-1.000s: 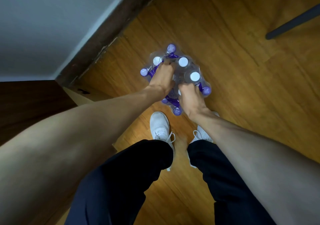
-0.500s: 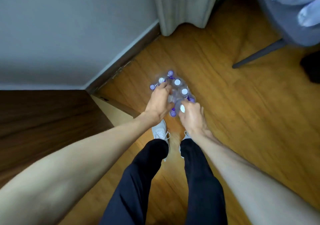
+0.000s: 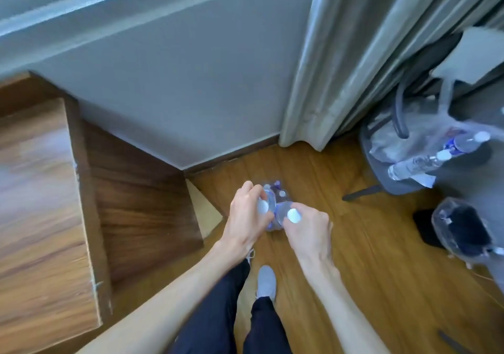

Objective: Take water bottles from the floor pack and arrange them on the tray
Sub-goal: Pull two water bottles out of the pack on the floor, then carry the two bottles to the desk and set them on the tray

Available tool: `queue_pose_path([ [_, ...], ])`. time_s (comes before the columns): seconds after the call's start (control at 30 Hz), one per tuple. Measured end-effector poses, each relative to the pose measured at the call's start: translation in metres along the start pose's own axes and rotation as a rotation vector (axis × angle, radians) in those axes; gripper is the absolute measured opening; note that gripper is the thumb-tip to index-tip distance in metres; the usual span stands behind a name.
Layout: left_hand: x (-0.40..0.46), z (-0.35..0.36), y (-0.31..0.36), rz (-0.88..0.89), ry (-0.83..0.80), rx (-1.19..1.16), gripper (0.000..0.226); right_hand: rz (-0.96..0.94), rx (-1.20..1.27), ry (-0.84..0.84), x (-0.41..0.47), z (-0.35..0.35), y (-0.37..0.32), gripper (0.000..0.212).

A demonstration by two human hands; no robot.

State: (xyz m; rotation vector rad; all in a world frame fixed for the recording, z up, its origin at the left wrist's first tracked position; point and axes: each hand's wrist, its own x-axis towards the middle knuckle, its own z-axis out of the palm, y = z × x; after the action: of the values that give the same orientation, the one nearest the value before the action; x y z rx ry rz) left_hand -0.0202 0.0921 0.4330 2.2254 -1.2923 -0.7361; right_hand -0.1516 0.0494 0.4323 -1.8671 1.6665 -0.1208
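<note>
My left hand point(image 3: 246, 220) grips a clear water bottle with a white cap point(image 3: 263, 207) by its neck. Beside it my right hand point(image 3: 308, 229) grips a second white-capped bottle point(image 3: 293, 215) the same way. Both bottles are upright, lifted above the floor, their bodies partly hidden by my fingers. Behind them the plastic-wrapped floor pack point(image 3: 276, 190) with purple labels stands on the wooden floor, mostly hidden. No tray is in view.
A wooden counter point(image 3: 41, 203) fills the left side, its side panel close to my left arm. A grey curtain point(image 3: 341, 67) hangs behind. A grey chair point(image 3: 403, 168) at right holds two lying bottles point(image 3: 425, 160). A plastic-wrapped dark object point(image 3: 463, 231) sits further right.
I have straightened up, so the view rose and the pack looks smaller. Both hands came up from the pack, each now holding a bottle by its neck.
</note>
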Motion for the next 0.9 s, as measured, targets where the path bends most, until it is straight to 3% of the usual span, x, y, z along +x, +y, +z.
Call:
queue_pose_path([
  [0.3, -0.138, -0.097, 0.028, -0.203, 0.204, -0.124, 0.019, -0.44, -0.249, -0.154, -0.104, -0.067, -0.066, 0.015],
  [0.4, -0.187, -0.115, 0.021, -0.303, 0.272, -0.178, 0.015, -0.544, -0.334, -0.311, -0.142, -0.076, -0.095, 0.021],
  [0.63, -0.305, -0.141, -0.038, -0.662, 0.437, -0.306, 0.016, -0.797, -0.518, -0.546, -0.225, -0.038, -0.165, 0.03],
  [0.7, -0.336, -0.148, -0.059, -0.807, 0.469, -0.302, 0.017, -0.911, -0.514, -0.549, -0.246, -0.015, -0.175, 0.043],
  [0.8, -0.38, -0.158, -0.094, -0.959, 0.584, -0.38, 0.02, -0.934, -0.537, -0.788, -0.292, 0.003, -0.211, 0.057],
  [0.83, -0.392, -0.163, -0.105, -0.987, 0.62, -0.411, 0.02, -0.984, -0.433, -0.808, -0.306, 0.01, -0.229, 0.047],
  [0.87, -0.404, -0.171, -0.116, -1.004, 0.65, -0.43, 0.019, -1.064, -0.269, -0.696, -0.319, 0.024, -0.243, 0.031],
  [0.9, -0.415, -0.179, -0.127, -1.019, 0.684, -0.436, 0.018, -1.1, -0.303, -0.69, -0.332, 0.04, -0.256, 0.027],
])
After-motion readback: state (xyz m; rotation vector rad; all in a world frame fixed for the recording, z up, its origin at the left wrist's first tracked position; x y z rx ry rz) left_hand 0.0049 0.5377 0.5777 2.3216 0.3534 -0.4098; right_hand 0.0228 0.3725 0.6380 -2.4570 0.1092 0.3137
